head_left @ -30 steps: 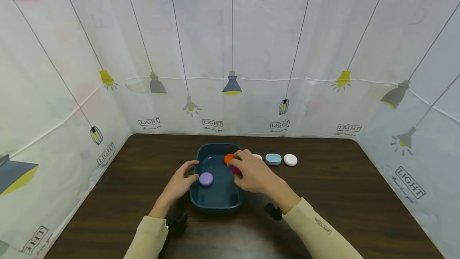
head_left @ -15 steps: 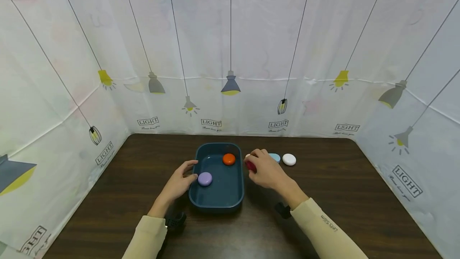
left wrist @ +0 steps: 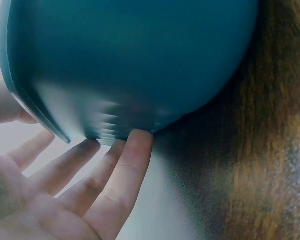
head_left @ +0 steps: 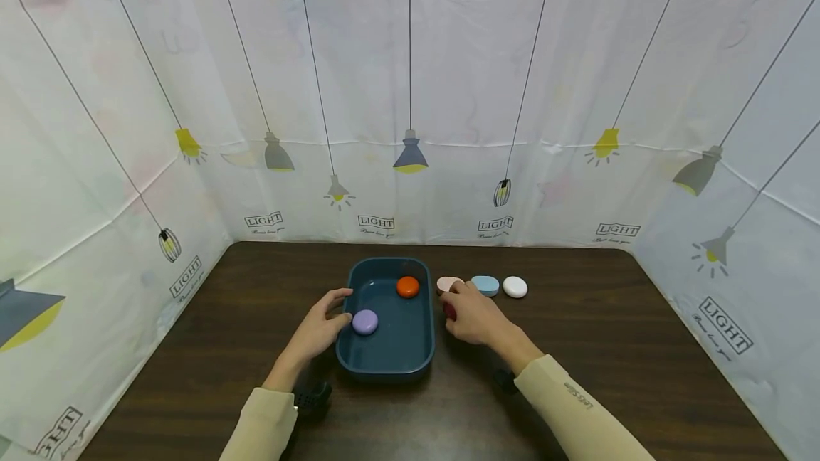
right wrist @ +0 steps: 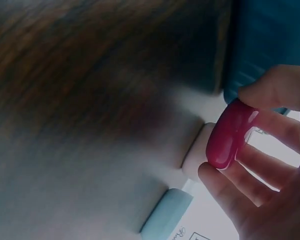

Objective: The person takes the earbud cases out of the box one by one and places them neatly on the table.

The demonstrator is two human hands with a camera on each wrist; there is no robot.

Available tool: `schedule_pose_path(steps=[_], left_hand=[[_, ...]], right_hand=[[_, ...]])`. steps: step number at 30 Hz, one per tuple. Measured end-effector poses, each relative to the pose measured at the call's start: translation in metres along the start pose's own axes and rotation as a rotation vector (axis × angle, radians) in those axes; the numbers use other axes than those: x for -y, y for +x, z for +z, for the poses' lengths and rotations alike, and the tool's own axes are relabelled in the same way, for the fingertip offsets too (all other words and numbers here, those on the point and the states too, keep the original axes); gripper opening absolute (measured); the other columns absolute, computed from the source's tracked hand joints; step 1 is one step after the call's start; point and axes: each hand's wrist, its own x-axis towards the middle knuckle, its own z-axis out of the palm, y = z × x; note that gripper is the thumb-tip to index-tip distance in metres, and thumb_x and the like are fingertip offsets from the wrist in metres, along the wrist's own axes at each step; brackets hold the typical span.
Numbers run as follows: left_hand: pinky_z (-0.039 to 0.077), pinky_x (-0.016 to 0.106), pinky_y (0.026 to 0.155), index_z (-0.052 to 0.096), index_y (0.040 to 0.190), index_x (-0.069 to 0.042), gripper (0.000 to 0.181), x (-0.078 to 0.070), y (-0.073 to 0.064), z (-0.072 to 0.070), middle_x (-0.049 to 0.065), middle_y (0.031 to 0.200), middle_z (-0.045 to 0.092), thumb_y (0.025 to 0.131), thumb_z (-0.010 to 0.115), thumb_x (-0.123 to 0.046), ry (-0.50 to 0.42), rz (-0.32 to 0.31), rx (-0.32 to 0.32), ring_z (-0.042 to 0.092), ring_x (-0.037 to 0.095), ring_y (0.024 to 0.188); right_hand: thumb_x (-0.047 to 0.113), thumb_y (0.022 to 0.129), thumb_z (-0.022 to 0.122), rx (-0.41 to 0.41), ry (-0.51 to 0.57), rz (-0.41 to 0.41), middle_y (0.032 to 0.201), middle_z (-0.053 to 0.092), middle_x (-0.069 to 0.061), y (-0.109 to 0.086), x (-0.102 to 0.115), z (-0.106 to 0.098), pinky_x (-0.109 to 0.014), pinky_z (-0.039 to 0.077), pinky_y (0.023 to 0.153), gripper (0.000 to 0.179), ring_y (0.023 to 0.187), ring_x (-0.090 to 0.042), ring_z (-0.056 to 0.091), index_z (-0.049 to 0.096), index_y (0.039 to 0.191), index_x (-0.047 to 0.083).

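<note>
My right hand pinches a glossy dark-red oval piece between thumb and fingertips, just right of the dark blue bin. In the head view the hand covers most of that piece. At the bin's left side, my left hand rests with extended fingertips against the outer wall, seen close up in the left wrist view. Inside the bin lie a round lilac piece near the left wall and an orange piece toward the back right.
Behind my right hand, a pale pink oval piece, a light blue one and a white one lie in a row on the dark wooden table. A lamp-patterned white sheet hangs around the back and sides.
My right hand has moved the dark-red piece from over the bin's right side out to its right, then slightly nearer. The orange piece is fully uncovered. The left hand stays by the wall.
</note>
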Motion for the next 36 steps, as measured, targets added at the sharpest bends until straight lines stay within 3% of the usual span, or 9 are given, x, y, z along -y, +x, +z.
schedule_pose_path(steps=[9,20,31,36], left_hand=[[0.051,0.040,0.079,0.051,0.147,-0.013,0.047,0.000,-0.001,-0.001,0.024,0.153,0.044,0.101,0.059,-0.011,0.011,0.003,-0.005,0.059,0.036,0.121],[0.052,0.044,0.082,0.050,0.147,-0.012,0.047,-0.001,-0.001,0.001,0.026,0.152,0.044,0.101,0.059,-0.009,0.009,0.000,-0.015,0.059,0.038,0.120],[0.053,0.047,0.086,0.051,0.147,-0.014,0.047,-0.002,-0.003,-0.001,0.023,0.153,0.045,0.101,0.060,-0.013,0.004,0.000,-0.003,0.059,0.037,0.121],[0.053,0.049,0.088,0.051,0.147,-0.014,0.047,-0.001,-0.002,-0.001,0.023,0.152,0.045,0.101,0.060,-0.013,0.013,-0.001,-0.004,0.059,0.037,0.122]], right_hand=[[0.015,0.081,0.075,0.056,-0.043,-0.030,0.100,0.055,-0.006,0.002,-0.001,0.006,-0.041,0.049,0.071,0.022,0.095,-0.027,0.050,0.071,0.103,0.012],[0.015,0.080,0.074,0.096,-0.080,-0.059,0.095,0.053,-0.004,0.003,0.000,0.006,-0.041,0.048,0.069,0.015,0.092,-0.026,0.050,0.069,0.094,0.014],[0.020,0.083,0.076,0.165,-0.152,-0.070,0.105,0.058,-0.006,0.004,0.010,-0.006,-0.042,0.051,0.074,0.023,0.097,-0.026,0.054,0.069,0.103,0.013],[0.016,0.083,0.072,0.157,-0.154,-0.089,0.094,0.055,-0.005,0.006,0.016,-0.018,-0.042,0.050,0.069,0.015,0.088,-0.025,0.052,0.067,0.097,0.013]])
